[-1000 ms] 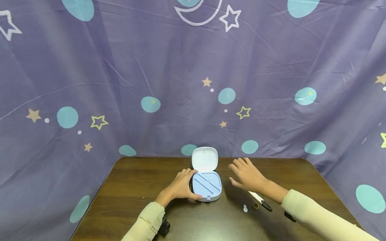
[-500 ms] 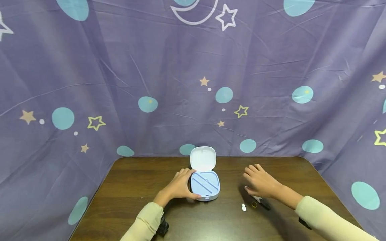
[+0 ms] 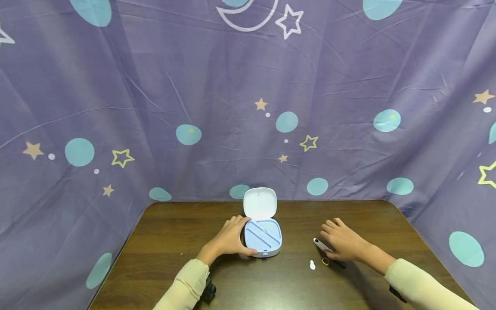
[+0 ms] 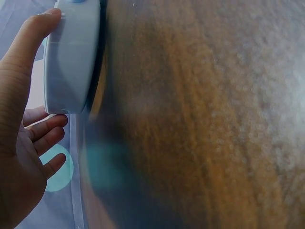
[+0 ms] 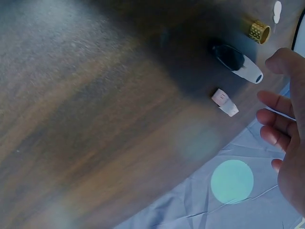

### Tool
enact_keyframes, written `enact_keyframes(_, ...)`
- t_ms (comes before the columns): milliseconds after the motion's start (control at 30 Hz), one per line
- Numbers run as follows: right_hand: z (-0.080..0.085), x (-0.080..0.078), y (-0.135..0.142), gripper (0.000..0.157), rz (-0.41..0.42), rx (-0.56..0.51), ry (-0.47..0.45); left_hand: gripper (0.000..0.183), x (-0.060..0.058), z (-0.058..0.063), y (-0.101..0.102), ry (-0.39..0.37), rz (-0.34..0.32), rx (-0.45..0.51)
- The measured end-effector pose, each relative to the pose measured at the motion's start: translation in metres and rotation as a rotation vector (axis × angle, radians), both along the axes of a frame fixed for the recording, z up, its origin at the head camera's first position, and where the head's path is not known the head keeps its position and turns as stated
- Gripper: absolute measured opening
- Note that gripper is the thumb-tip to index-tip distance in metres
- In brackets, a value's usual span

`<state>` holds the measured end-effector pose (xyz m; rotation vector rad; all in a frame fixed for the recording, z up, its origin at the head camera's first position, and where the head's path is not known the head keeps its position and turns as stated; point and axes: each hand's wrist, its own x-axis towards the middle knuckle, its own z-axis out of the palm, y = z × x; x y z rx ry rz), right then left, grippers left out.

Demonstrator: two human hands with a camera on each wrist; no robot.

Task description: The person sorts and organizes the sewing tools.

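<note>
A light blue case (image 3: 263,236), its white lid (image 3: 260,203) raised, sits at the middle of the table. My left hand (image 3: 228,239) holds its left side, thumb at the front and fingers at the back corner. To the right, my right hand (image 3: 345,242) hovers with loosely bent, spread fingers and nothing between them. Below it lies a slim white-and-black tool (image 5: 240,63) with a small hole at its white end. Beside that tool stand a gold thimble (image 5: 259,32) and a small white narrow-waisted piece (image 5: 277,12). A small pinkish-white piece (image 5: 225,102) shows near my fingers.
The brown wooden table (image 3: 174,275) ends at a purple curtain (image 3: 232,86) with stars and teal dots, which hangs behind it and along both sides. The case's lid leans back close to the curtain.
My right hand has moved right and toward me, away from the case, and now hovers over the white-and-black tool. My left hand keeps its hold on the case.
</note>
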<state>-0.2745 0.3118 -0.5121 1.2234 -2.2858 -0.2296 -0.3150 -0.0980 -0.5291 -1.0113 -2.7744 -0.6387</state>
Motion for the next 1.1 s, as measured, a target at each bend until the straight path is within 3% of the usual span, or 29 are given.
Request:
enact_keyframes(367,-0.015,-0.003,0.005,0.037,0.018,0.009,0.004,0.107,0.0,-0.001,0.001,-0.007,0.003,-0.006)
enact_keyframes(1100,-0.021,-0.002,0.003,0.034,-0.038,0.013,-0.02,0.108,0.0,-0.002,-0.001,-0.031,0.011,0.01)
